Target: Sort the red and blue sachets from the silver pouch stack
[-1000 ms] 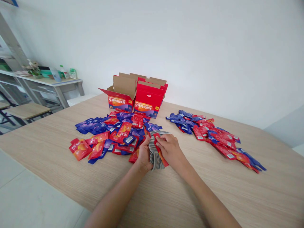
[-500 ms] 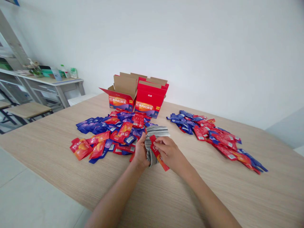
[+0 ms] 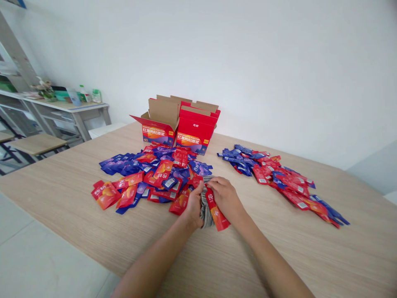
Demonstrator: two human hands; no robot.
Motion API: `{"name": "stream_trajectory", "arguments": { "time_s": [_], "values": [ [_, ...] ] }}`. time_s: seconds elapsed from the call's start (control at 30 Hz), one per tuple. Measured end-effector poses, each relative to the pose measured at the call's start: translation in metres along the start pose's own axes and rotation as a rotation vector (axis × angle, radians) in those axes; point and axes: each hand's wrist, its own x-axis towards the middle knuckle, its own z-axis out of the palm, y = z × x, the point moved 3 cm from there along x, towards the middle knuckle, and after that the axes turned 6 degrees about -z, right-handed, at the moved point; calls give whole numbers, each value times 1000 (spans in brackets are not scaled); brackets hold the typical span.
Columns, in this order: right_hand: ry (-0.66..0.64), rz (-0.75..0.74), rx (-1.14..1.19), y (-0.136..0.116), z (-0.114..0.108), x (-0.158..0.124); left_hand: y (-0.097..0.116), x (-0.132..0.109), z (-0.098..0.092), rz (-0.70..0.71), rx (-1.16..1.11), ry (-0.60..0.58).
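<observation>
My left hand [image 3: 195, 205] is closed around a grey striped cloth [image 3: 205, 213], held just above the table. In my right hand [image 3: 226, 198] is a red sachet [image 3: 217, 213], gripped near its upper end and pressed against the cloth. The sachet slants, its broad end pointing down toward me. To the left of my hands spreads a heap of red and blue sachets [image 3: 163, 170]. Part of the cloth is hidden behind my fingers and the sachet.
Two open cartons, a left one [image 3: 157, 134] and a red right one [image 3: 195, 128], stand behind the heap. A second row of sachets [image 3: 282, 178] runs along the table's right side [image 3: 279, 256]. Farther left are a side desk [image 3: 77, 108] and a stool [image 3: 37, 144].
Both hands have shifted slightly right and toward me. The cloth is more bunched around the sachet, whose printed front now faces up more. The heaps and cartons have not moved.
</observation>
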Motion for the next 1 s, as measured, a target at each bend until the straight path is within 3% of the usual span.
{"name": "stream_trajectory", "arguments": {
  "time_s": [0.17, 0.37, 0.53, 0.67, 0.87, 1.0],
  "values": [
    [-87, 3, 10, -3, -4, 2, 4, -4, 3, 17, 10, 35],
    [-290, -30, 97, -39, 4, -10, 31, -16, 8, 207, -20, 18],
    [-250, -29, 196, -48, 14, -15, 38, -18, 6, 279, 12, 12],
    [-239, -15, 292, -42, 13, -14, 31, -12, 1, 274, 78, 72],
    [-105, 148, 363, -34, 18, -12, 17, -5, -1, 270, 106, 130],
    [-25, 200, 436, -32, 18, -9, 25, -11, 4, 252, 92, 113]
  ]
}}
